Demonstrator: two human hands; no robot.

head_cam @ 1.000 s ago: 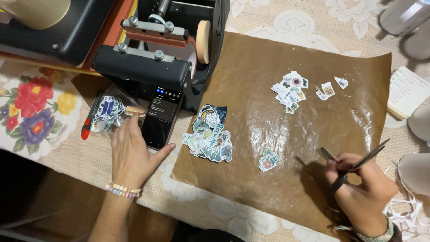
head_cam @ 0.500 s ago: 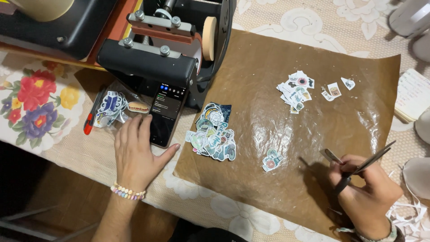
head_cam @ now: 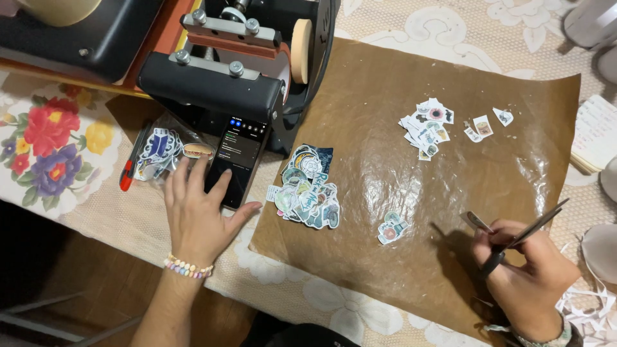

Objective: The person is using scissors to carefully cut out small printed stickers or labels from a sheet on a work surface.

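1. Left hand [head_cam: 196, 215] lies flat with fingers spread, fingertips resting on a dark phone [head_cam: 236, 160] that's lying screen-up on the tablecloth. It's not gripping anything, just touching the glass.
2. Right hand [head_cam: 524, 276] is curled around a pair of dark scissors [head_cam: 524, 234], fingers through the loops, blades pointing up and right. There's a small paper scrap [head_cam: 476, 222] by the thumb; can't tell if it's actually pinched.
3. Scissors look stiff and light, so I'd say the handle loops are the place to hold them. The phone looks slick and breakable, better taken by its edges.
4. Just right of the phone, a pile of cut-out stickers [head_cam: 308, 187] sits on the brown baking sheet [head_cam: 398, 128]. They're thin, floppy and easy to crease.
5. One lone sticker [head_cam: 391, 228] lies between the pile and the right hand, and a second cluster [head_cam: 427, 128] is further up.
6. A black press machine [head_cam: 218, 71] stands right behind the phone.
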